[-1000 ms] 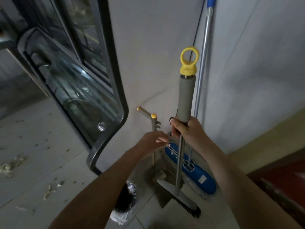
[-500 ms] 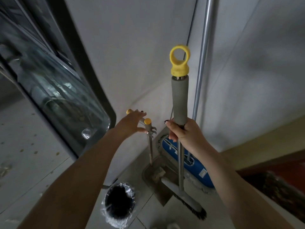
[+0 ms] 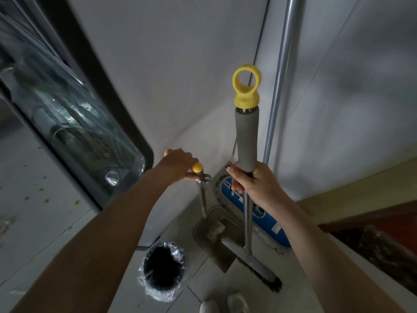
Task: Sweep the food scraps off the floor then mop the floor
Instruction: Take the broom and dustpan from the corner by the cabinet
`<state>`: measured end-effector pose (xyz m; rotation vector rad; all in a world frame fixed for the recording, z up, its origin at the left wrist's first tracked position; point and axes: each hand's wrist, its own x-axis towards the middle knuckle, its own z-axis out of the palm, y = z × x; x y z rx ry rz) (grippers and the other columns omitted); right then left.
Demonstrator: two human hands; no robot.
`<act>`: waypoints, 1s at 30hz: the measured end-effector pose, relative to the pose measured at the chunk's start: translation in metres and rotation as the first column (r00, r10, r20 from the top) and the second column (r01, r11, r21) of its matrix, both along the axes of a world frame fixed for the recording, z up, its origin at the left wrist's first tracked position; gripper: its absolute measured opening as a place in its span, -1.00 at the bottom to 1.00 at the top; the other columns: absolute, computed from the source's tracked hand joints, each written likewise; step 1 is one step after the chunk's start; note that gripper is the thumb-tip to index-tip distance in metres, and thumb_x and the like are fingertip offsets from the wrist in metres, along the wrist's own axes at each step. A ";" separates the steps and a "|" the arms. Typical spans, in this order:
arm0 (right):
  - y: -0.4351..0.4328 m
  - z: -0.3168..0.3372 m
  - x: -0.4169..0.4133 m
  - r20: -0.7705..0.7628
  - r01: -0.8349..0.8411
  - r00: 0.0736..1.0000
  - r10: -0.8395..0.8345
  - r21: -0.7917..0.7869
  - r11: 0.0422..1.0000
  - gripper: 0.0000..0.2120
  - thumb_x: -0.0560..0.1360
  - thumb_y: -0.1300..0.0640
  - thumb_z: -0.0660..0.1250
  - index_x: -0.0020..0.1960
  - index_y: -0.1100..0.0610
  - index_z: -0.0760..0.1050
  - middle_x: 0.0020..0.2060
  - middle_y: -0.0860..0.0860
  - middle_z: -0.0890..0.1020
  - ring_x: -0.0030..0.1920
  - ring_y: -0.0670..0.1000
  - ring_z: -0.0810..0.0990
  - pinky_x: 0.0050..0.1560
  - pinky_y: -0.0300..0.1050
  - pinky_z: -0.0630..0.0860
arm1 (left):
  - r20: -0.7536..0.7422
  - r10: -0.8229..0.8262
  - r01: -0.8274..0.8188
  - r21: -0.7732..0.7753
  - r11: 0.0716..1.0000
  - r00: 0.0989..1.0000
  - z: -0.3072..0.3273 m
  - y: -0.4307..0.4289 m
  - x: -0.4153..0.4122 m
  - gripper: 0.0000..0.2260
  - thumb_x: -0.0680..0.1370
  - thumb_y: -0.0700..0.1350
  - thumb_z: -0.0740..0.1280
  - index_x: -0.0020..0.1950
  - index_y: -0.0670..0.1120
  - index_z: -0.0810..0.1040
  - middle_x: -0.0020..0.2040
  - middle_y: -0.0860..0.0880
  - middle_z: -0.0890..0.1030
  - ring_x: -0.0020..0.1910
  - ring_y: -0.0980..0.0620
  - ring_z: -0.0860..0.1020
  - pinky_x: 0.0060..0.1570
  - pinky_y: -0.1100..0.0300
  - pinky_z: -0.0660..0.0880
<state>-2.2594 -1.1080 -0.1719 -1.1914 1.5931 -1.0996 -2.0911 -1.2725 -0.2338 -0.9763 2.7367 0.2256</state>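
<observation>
My right hand (image 3: pixel 255 184) grips the broom (image 3: pixel 246 136) just below its grey foam sleeve; the broom stands upright with a yellow ring on top and its bristle head (image 3: pixel 259 271) on the floor. My left hand (image 3: pixel 178 167) is curled over the yellow-capped crossbar handle of the long-stemmed dustpan (image 3: pixel 214 236), which stands by the wall corner. A blue flat mop (image 3: pixel 255 213) leans in the corner behind both, its silver pole (image 3: pixel 279 71) running up the wall. A few food scraps (image 3: pixel 46 199) dot the floor tiles at the left.
A small bin lined with a clear bag (image 3: pixel 162 274) stands on the floor below my left forearm. A dark-framed glass door (image 3: pixel 74 123) fills the left. A dark red ledge (image 3: pixel 372 224) runs along the right. The toes of my shoes (image 3: pixel 223 304) show at the bottom.
My left hand rose from beside the broom to the dustpan's crossbar and has closed over it. The view shifted right, toward the corner. My right hand keeps its grip on the broom.
</observation>
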 end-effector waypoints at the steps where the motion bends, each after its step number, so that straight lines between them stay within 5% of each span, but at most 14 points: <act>1: 0.001 0.001 0.000 0.003 0.002 1.000 -0.002 0.001 1.000 -0.76 0.49 0.03 0.31 -0.15 0.23 0.50 -0.49 -0.06 0.56 -0.49 -0.16 0.50 -0.35 -0.28 0.49 | 0.014 -0.008 0.008 -0.005 1.000 1.000 0.001 0.001 0.003 -0.60 0.47 0.22 0.31 0.20 0.02 0.49 0.10 -0.01 0.55 0.13 -0.03 0.48 0.20 0.11 0.34; 7: 0.005 0.011 -0.005 -0.012 0.007 1.000 -0.007 0.005 1.000 -0.78 0.52 0.08 0.30 -0.17 0.24 0.49 -0.45 0.02 0.56 -0.44 -0.04 0.50 -0.31 -0.23 0.49 | -0.032 0.015 -0.014 0.048 0.999 0.999 0.008 0.021 0.000 -0.64 0.49 0.22 0.29 0.16 0.02 0.49 0.06 0.02 0.57 0.08 -0.03 0.51 0.07 0.09 0.41; 16: 0.022 0.033 -0.011 -0.044 0.097 0.994 -0.099 -0.042 0.994 -0.79 0.51 0.01 0.30 -0.24 0.09 0.46 -0.56 -0.10 0.55 -0.53 -0.20 0.49 -0.40 -0.40 0.48 | 0.094 -0.010 0.000 0.102 0.995 0.996 0.028 0.055 -0.013 -0.60 0.51 0.28 0.18 0.14 0.00 0.42 -0.05 0.02 0.54 -0.02 -0.01 0.55 -0.03 0.11 0.48; 21: 0.037 0.054 -0.010 -0.040 0.132 0.990 -0.135 -0.083 0.988 -0.73 0.52 0.00 0.30 -0.27 0.13 0.43 -0.58 -0.11 0.54 -0.53 -0.19 0.50 -0.38 -0.39 0.49 | 0.072 -0.002 -0.001 0.043 0.999 0.997 0.049 0.076 -0.011 -0.62 0.50 0.32 0.14 0.04 0.03 0.38 -0.33 0.12 0.39 -0.32 0.10 0.44 -0.30 0.20 0.29; 25: 0.054 0.072 -0.004 -0.063 0.142 0.987 -0.151 -0.125 0.982 -0.69 0.51 -0.04 0.30 -0.30 0.14 0.42 -0.60 -0.12 0.52 -0.53 -0.20 0.51 -0.38 -0.43 0.48 | -0.052 0.079 -0.074 0.086 0.993 0.996 0.068 0.100 -0.005 -0.66 0.53 0.27 0.16 0.03 0.01 0.41 -0.36 0.12 0.42 -0.39 0.19 0.39 -0.37 0.26 0.23; 30: 0.075 0.085 0.001 -0.046 0.177 0.981 -0.187 -0.166 0.970 -0.70 0.50 -0.02 0.32 -0.27 0.18 0.44 -0.61 -0.10 0.50 -0.53 -0.19 0.49 -0.21 -0.12 0.59 | -0.100 0.212 -0.198 0.140 0.970 0.972 0.089 0.131 0.016 -0.63 0.54 0.27 0.14 0.05 -0.01 0.41 -0.31 0.06 0.47 -0.35 0.13 0.45 -0.38 0.25 0.26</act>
